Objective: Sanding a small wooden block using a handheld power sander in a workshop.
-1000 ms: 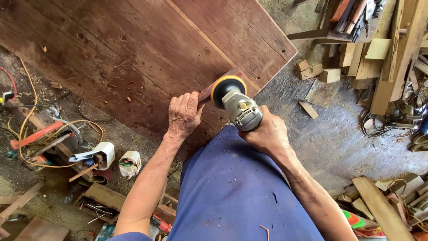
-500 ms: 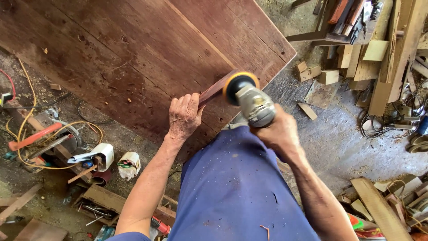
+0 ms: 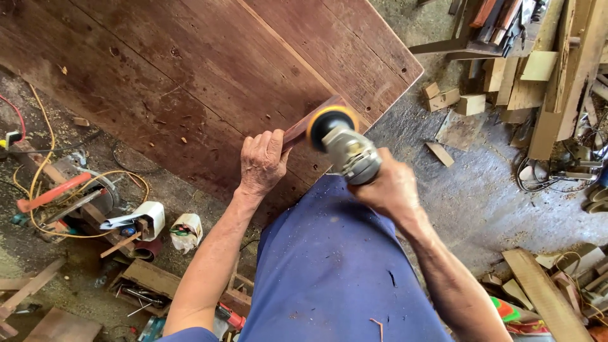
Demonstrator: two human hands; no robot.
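A small reddish wooden strip (image 3: 311, 116) lies on a big dark-brown wooden tabletop (image 3: 209, 69). My left hand (image 3: 261, 161) presses flat on the near end of the strip and pins it down. My right hand (image 3: 387, 190) grips the grey body of an angle grinder (image 3: 345, 147). Its round disc with a yellow rim (image 3: 329, 123) sits against the far part of the strip, just right of my left fingers. My blue-trousered leg fills the lower middle.
Left of the table, on the dusty floor, lie a power tool (image 3: 82, 199) with yellow and red cords, a white box (image 3: 140, 215) and a crumpled bag (image 3: 185, 231). Wood blocks (image 3: 449, 98), offcuts and planks (image 3: 544, 294) litter the grey floor at right.
The grinder and my right hand have moved a little to the right and farther along the strip. My left hand has stayed on the strip.
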